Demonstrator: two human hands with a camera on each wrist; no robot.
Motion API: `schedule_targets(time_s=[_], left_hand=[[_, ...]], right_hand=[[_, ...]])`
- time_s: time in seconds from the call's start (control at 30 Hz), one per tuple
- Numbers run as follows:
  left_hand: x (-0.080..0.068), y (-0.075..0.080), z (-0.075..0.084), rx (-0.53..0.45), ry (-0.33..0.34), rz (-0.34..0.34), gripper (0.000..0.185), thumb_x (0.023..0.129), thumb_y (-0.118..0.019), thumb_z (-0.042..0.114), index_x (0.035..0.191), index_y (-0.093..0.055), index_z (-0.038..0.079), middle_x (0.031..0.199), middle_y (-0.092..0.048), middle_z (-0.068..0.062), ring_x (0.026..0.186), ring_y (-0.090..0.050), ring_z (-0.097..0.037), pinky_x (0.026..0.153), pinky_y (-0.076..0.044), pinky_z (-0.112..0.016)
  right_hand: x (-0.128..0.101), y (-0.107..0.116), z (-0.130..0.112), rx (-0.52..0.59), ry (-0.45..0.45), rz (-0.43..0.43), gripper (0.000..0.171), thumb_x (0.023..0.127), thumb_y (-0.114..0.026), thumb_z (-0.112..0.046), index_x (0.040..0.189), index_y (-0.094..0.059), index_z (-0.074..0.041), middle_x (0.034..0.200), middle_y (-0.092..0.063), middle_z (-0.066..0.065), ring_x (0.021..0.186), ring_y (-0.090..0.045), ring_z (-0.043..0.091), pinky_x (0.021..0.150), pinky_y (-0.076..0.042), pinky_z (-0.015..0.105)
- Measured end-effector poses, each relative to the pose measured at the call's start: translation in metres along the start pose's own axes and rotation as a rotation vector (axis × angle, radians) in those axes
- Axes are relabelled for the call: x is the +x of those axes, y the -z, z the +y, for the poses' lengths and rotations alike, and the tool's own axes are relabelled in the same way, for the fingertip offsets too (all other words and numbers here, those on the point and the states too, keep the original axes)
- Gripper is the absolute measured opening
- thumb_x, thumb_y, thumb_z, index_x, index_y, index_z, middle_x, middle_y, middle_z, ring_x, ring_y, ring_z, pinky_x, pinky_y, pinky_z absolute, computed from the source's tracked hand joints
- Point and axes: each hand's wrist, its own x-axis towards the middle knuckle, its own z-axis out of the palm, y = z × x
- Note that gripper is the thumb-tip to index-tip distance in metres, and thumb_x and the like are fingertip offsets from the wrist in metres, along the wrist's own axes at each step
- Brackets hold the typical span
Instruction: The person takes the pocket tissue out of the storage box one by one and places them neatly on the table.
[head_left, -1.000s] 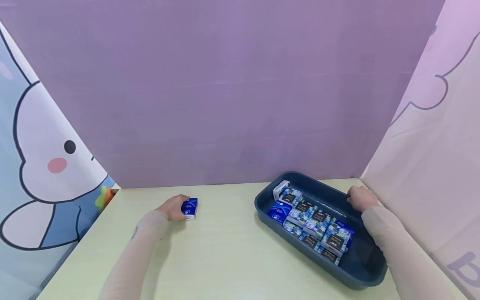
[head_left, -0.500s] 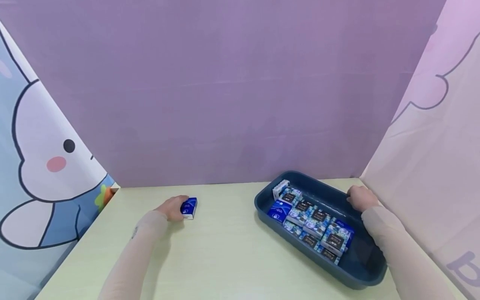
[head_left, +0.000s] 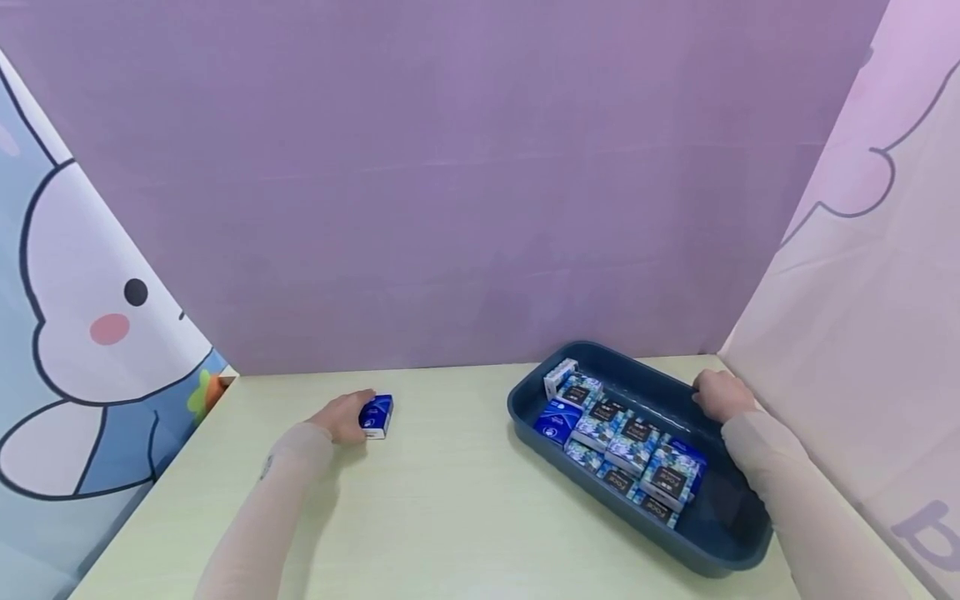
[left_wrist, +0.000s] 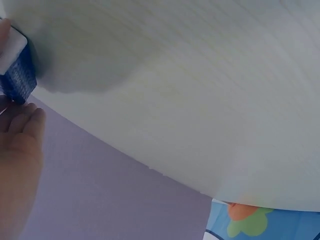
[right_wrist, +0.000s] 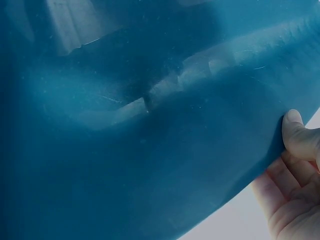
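At the left of the table, my left hand (head_left: 343,417) grips a small blue tissue pack (head_left: 378,415) with a white lower end, thumb and fingers on its sides. In the left wrist view the pack (left_wrist: 21,75) shows at the left edge, partly cut off, and touches the fingers (left_wrist: 30,122). To the right is a dark blue plastic tub (head_left: 720,533), set at a slant. My right hand (head_left: 723,397) holds its far right rim, the thumb (right_wrist: 294,125) inside the wall and the fingers outside. Several patterned tissue packs (head_left: 633,444) lie in the tub.
A plain blue pack (head_left: 558,422) lies among the others in the tub, whose right end shows bare bottom. A purple wall (head_left: 465,208) stands behind the light table (head_left: 435,517); printed cloths (head_left: 105,333) hang at both sides.
Almost nothing differs. The left hand and its blue pack sit very slightly further left in view; the right hand keeps its hold on the tub.
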Motion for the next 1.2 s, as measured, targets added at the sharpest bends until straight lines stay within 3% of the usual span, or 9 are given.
schedule_targets(time_s=[0.23,0.5,0.73,0.97,1.2], left_hand=[[-0.003,0.007,0.001,0.041,-0.037,0.004,0.088,0.058,-0.07,0.011,0.135,-0.033,-0.011,0.14,-0.034,-0.028,0.123,-0.04,-0.044,0.105,-0.032,-0.053],[-0.004,0.025,0.02,0.087,-0.065,-0.014,0.082,0.065,-0.065,0.011,0.138,-0.032,-0.008,0.146,-0.027,-0.024,0.13,-0.031,-0.044,0.106,-0.03,-0.053],[-0.004,0.041,0.053,0.076,-0.11,0.027,0.072,0.08,-0.066,0.019,0.139,-0.033,-0.005,0.143,-0.034,-0.023,0.131,-0.032,-0.04,0.108,-0.029,-0.05],[0.003,0.05,0.09,0.111,-0.236,0.128,0.065,0.081,-0.068,0.024,0.135,-0.041,-0.003,0.138,-0.043,-0.02,0.127,-0.04,-0.036,0.106,-0.034,-0.047],[0.01,0.056,0.138,0.167,-0.37,0.158,0.057,0.082,-0.067,0.024,0.131,-0.048,0.001,0.135,-0.048,-0.016,0.125,-0.045,-0.031,0.102,-0.039,-0.043]], right_hand=[[0.001,0.0,-0.002,0.004,0.015,0.007,0.009,0.078,-0.059,0.0,0.074,-0.067,0.0,0.071,-0.064,0.019,0.061,-0.058,0.032,0.055,-0.047,0.048],[-0.001,0.001,-0.003,0.004,0.016,0.013,0.009,0.078,-0.059,0.0,0.074,-0.067,0.001,0.072,-0.064,0.019,0.061,-0.059,0.031,0.055,-0.047,0.047],[-0.003,0.002,-0.003,-0.01,0.016,0.007,0.008,0.078,-0.06,0.001,0.075,-0.067,0.002,0.071,-0.064,0.018,0.06,-0.058,0.029,0.055,-0.047,0.046],[-0.002,-0.001,-0.002,-0.017,0.019,0.034,0.008,0.077,-0.06,0.0,0.073,-0.067,0.0,0.069,-0.064,0.017,0.06,-0.059,0.03,0.055,-0.047,0.046],[-0.003,0.002,-0.004,-0.019,0.019,0.038,0.009,0.077,-0.061,0.0,0.07,-0.067,0.0,0.066,-0.063,0.016,0.057,-0.057,0.028,0.053,-0.045,0.043]])
